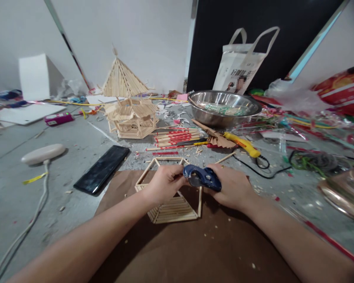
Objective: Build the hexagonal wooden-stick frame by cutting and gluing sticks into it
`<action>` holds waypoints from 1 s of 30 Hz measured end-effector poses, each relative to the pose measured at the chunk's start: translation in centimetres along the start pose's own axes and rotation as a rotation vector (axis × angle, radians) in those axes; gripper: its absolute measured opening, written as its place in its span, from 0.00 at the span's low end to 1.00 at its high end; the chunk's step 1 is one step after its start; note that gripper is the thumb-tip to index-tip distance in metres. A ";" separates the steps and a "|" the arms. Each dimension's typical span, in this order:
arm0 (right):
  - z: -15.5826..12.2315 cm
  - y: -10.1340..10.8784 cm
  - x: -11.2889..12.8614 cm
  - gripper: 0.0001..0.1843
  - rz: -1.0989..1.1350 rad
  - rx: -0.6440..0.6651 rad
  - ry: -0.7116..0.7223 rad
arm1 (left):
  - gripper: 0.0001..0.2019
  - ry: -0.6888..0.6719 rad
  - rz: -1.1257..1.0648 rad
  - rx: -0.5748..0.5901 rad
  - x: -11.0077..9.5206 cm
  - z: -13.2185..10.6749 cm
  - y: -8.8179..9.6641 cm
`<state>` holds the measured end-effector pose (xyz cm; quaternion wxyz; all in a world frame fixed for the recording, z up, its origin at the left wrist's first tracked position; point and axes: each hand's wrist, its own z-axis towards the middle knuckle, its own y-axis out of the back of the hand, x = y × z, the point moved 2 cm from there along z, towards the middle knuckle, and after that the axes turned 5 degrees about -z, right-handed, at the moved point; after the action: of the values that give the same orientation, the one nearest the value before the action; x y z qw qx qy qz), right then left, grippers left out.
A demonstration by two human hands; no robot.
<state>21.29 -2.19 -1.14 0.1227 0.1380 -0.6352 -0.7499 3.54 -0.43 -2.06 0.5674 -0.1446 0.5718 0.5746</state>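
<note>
My right hand [231, 184] is wrapped round a blue hand cutter [205, 177], whose head points left. Thumb and fingers of my left hand [165, 182] are pinched together right at the cutter's head; what they hold, if anything, is hidden. Below both hands lies a many-sided frame of thin wooden sticks [174, 210], its near section filled with sticks laid side by side and other sections open. It rests on a brown sheet [177, 251], and my hands cover part of it.
Behind stands a stick-built pavilion [132, 122] with a pointed roof. Red-marked sticks [177, 137], a yellow-handled tool [243, 144] and a steel bowl [224, 118] lie beyond my hands. A phone [102, 169] and a white corded device [43, 153] are left; a copper-coloured lid [345, 192] is right.
</note>
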 end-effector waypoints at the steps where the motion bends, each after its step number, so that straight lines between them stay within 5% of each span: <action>1: 0.0 0.0 0.0 0.20 -0.001 -0.005 0.003 | 0.07 0.002 -0.004 0.000 0.0 0.0 0.0; 30: -0.1 -0.2 0.0 0.19 -0.009 -0.017 0.008 | 0.08 -0.004 -0.010 -0.002 0.0 -0.1 -0.1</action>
<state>21.30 -2.24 -1.32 0.1232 0.1428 -0.6276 -0.7554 3.58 -0.51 -2.17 0.5712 -0.1470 0.5694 0.5726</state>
